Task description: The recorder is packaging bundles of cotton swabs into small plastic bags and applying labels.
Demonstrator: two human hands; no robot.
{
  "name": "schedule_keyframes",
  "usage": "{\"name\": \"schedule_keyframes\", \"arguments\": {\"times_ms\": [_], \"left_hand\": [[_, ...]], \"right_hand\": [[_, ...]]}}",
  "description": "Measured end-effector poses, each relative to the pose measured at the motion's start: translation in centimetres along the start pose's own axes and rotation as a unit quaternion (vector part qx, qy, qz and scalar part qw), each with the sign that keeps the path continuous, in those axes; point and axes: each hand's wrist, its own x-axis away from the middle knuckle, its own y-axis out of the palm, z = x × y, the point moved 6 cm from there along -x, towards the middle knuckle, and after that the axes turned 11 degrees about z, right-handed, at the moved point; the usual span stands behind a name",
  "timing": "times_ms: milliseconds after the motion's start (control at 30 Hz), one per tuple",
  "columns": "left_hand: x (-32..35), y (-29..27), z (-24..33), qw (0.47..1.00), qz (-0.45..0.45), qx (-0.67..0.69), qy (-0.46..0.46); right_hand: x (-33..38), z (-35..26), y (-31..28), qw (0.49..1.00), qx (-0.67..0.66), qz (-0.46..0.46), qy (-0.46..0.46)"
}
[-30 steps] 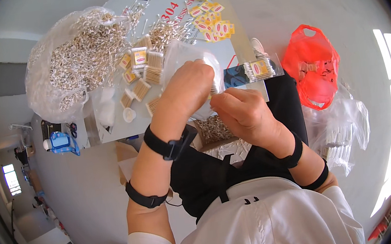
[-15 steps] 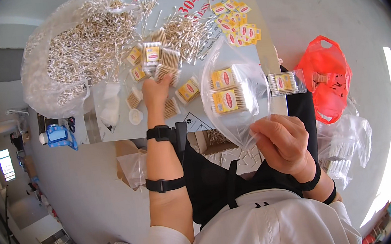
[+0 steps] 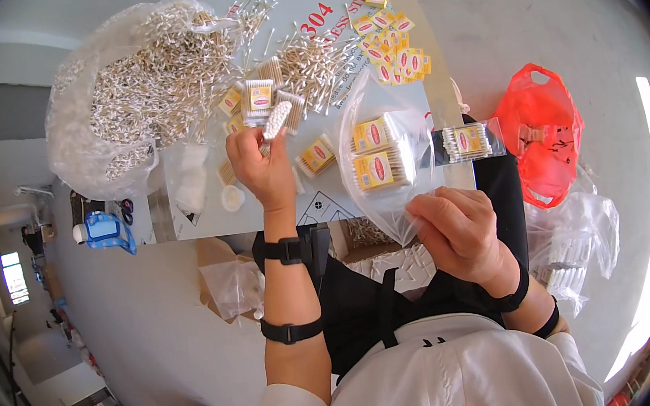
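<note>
My left hand (image 3: pixel 259 162) is closed round a pack of cotton swabs (image 3: pixel 277 119), whose white tips face up. Just beyond it lie more swab packs, one showing a yellow label (image 3: pixel 258 97). My right hand (image 3: pixel 460 232) pinches the edge of a clear plastic bag (image 3: pixel 400 214) at the table's near edge. Inside that bag sit two swab packs with yellow labels (image 3: pixel 375 169), one behind the other. Another labelled swab pack (image 3: pixel 315 154) rests on the table between my left hand and the bag.
A big clear sack of loose cotton swabs (image 3: pixel 159 85) fills the table's far left, with a loose swab pile (image 3: pixel 314 68) beside it. Yellow label cards (image 3: pixel 395 46) lie far right. A bagged pack (image 3: pixel 466 141) juts past the right edge near a red plastic bag (image 3: pixel 545 130).
My left hand has lifted and turned a swab pack so its tips now face up, coming slightly nearer. My right hand keeps its pinch on the bag, shifted a little left.
</note>
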Motion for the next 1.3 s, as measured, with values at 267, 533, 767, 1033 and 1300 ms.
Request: {"name": "schedule_keyframes", "arguments": {"times_ms": [267,533,767,1033,1300], "left_hand": [[-0.3,-3.5,4.6,0.997,-0.005,0.057,0.060],[0.5,-4.0,9.7,0.825,-0.149,0.508,-0.200],[1.4,-4.3,14.9,0.816,-0.271,0.510,-0.033],[0.2,-5.0,16.2,0.809,-0.329,0.466,-0.142],[-3.0,-5.4,18.3,0.960,-0.178,0.217,-0.018]], "right_hand": [[0.4,-0.3,0.4,1.000,-0.015,0.004,-0.005],[0.9,0.6,-0.9,0.840,-0.375,0.007,0.391],[0.6,-0.3,0.1,0.725,-0.464,-0.024,0.509],[1.5,0.6,-1.1,0.813,-0.402,0.054,0.419],[1.5,1.7,-2.6,0.892,-0.307,0.088,0.321]]}}
